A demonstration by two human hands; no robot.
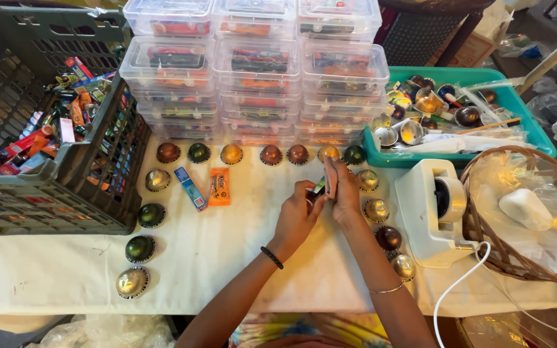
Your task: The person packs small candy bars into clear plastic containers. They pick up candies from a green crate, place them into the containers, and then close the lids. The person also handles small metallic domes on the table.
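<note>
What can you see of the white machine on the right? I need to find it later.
The white machine is a boxy plastic unit with rounded corners and a round dark opening ringed in cream on its right side. It stands on the cloth-covered table, between the wicker basket and a row of shiny domes. A white cable runs from its lower right corner.

The domed capsules point(140, 248) ringing the table shine like glossy metal foil, on a matt, smooth cream cloth point(227, 258). Far off, the stacked boxes point(259, 64) are clear glossy plastic; the grey crate point(66, 187) at left is dull plastic. At right, the basket point(485, 238) is rough woven wicker lined with crinkly clear film
</note>
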